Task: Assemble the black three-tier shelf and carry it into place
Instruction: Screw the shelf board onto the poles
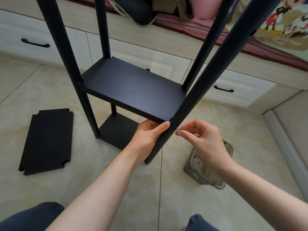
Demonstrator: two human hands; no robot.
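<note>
half-built shelf (133,87) upright on the tile floor (33,90), in front of white drawers (41,34). bottom board (120,130) and middle board (126,80) fitted between four poles; third board (47,140) flat on the floor to the left, well apart from the frame. left hand (148,135) at the near right corner of the middle board, thumb on its front edge, fingers out of sight beneath, holding the corner. right hand (201,139) beside the near right pole (208,77), just below that corner, thumb and forefinger pinching a small screw (177,129) against the pole's side, other fingers loosely curled. clear plastic box (216,182) on the floor under the right hand. knees in dark trousers at the bottom edge.
</note>
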